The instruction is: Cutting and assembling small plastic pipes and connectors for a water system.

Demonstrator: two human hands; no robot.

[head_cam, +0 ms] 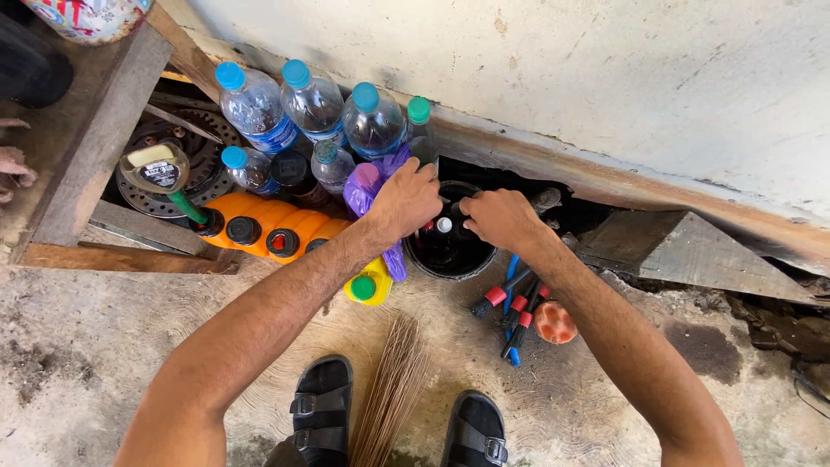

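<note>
Both hands are down at a small black bucket (450,251) that stands on the concrete floor (112,346) against the foot of a pale wall (605,78). His left hand (406,201) is curled over the near-left side of the bucket's rim, fingers bent inward among small bottles (443,226) standing inside it; from where I stand I cannot tell whether those fingers actually grip one of them. His right hand (500,218) is bunched in a loose fist over the right side of the rim, fingertips pointing down into the bucket, and what it pinches, if anything, is hidden too.

Just left of the bucket, touching the left wrist, lies a purple plastic bottle (367,192), and below it a yellow bottle with a green cap (370,287). Further left, orange jugs with black caps (268,227) lie side by side, and behind them stand clear water bottles with blue caps (311,104). A wooden frame (95,147) borders that stash on the left.

To the right of the bucket, brushes with red and blue handles (517,311) lie on the floor beside an orange scrub pad (554,322). A straw broom (393,389) lies between his black sandals (322,406).
</note>
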